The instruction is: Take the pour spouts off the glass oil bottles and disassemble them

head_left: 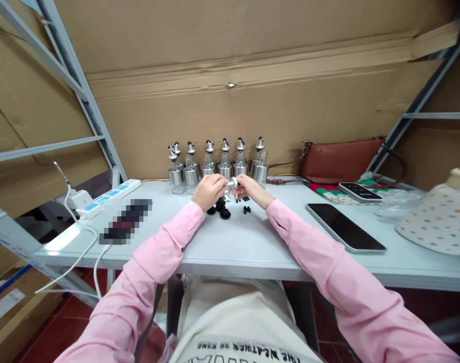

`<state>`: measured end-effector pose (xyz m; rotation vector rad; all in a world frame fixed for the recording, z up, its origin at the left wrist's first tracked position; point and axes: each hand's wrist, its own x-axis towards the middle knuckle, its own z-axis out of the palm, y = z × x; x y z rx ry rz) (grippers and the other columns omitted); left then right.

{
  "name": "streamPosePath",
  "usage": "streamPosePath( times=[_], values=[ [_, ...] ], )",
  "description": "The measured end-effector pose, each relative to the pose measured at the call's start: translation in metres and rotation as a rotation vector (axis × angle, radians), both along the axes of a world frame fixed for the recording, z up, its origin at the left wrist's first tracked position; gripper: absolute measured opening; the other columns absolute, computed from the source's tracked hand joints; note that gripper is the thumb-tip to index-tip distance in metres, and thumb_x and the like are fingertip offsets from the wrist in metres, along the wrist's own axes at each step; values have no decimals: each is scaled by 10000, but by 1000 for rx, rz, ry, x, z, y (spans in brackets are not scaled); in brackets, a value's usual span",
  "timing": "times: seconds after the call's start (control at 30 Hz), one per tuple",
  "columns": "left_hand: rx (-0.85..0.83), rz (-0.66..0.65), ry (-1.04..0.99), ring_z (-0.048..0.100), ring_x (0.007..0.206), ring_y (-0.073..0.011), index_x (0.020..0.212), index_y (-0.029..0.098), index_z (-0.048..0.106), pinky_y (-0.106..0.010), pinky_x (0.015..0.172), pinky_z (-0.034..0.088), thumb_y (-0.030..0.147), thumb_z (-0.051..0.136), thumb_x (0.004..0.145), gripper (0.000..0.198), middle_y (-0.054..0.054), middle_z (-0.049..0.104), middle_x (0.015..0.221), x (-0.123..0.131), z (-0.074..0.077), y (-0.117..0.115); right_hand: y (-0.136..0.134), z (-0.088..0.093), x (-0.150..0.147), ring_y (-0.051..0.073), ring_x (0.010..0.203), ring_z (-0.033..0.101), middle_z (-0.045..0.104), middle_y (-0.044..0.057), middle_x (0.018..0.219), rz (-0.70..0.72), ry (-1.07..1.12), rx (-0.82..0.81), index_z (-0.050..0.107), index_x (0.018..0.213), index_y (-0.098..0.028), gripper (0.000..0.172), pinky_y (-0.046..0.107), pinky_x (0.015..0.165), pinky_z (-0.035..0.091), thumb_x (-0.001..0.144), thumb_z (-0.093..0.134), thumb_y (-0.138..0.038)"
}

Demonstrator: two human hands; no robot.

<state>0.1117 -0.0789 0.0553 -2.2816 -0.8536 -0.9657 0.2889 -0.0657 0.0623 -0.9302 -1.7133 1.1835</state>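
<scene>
My left hand (209,191) and my right hand (252,190) meet over the middle of the white table (252,247), both in pink sleeves. Between their closed fingers they pinch a small silver pourer cap (232,184). Just below the hands lie several small black round parts (222,210) and one more black piece (246,208) on the tabletop. Behind the hands stands a row of several glass and steel oil bottles (215,169) with spout tops, close to the cardboard wall.
A white power strip (109,196) with cables lies at the left, beside a blurred dark object (127,221). A tablet (345,227), a phone (359,191), a brown bag (339,161) and a dotted white object (438,222) occupy the right. Metal shelf frames flank both sides.
</scene>
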Motion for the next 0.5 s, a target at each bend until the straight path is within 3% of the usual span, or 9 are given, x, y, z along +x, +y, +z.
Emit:
streamPosePath(
  times=[0.27, 0.43, 0.5],
  values=[
    [-2, 152, -77, 537, 849, -176, 906, 161, 550, -312, 781, 355, 294, 436, 884, 177, -56, 608, 864, -7, -1, 5, -2, 6, -38, 105, 471, 399, 387, -33, 434, -365, -114, 258, 369, 521, -199, 290, 227, 474, 296, 767, 381, -352],
    [36, 134, -55, 542, 881, -176, 911, 156, 543, -324, 806, 333, 320, 421, 892, 206, -66, 617, 904, -8, 3, 5, 2, 5, -40, 126, 460, 425, 393, -9, 403, -358, -121, 218, 428, 506, -197, 397, 249, 478, 309, 801, 322, -441],
    [49, 112, -23, 547, 884, -170, 915, 165, 552, -328, 827, 321, 366, 423, 892, 240, -56, 627, 919, -7, 3, 5, 7, 4, -33, 121, 418, 393, 373, -13, 381, -280, -117, 199, 446, 515, -196, 420, 257, 460, 303, 809, 313, -465]
  ],
)
